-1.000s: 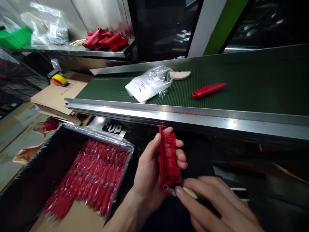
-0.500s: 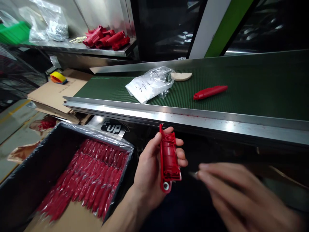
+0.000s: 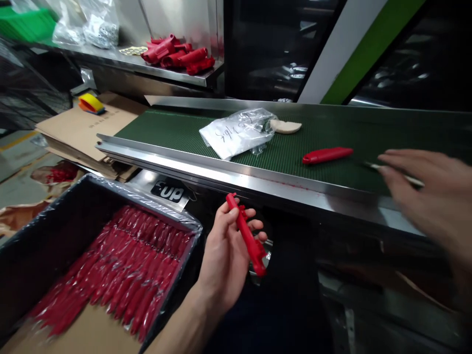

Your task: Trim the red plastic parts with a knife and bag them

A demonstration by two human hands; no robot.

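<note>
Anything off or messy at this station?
Only minor things: red flecks lie scattered along the steel rail beside the green belt, like shavings. A lone red handle and a crumpled plastic bag lie loose on the belt.

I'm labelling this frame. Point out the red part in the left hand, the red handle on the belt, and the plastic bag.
red part [image 3: 248, 239], head view, mid-body.
red handle [image 3: 326, 155], head view, middle.
plastic bag [image 3: 236, 133], head view, white centre.

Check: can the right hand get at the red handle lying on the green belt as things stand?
Probably yes. The right hand hovers over the green belt just right of the red handle, nothing between them. It already pinches a thin tool, which may hamper a grab.
</note>
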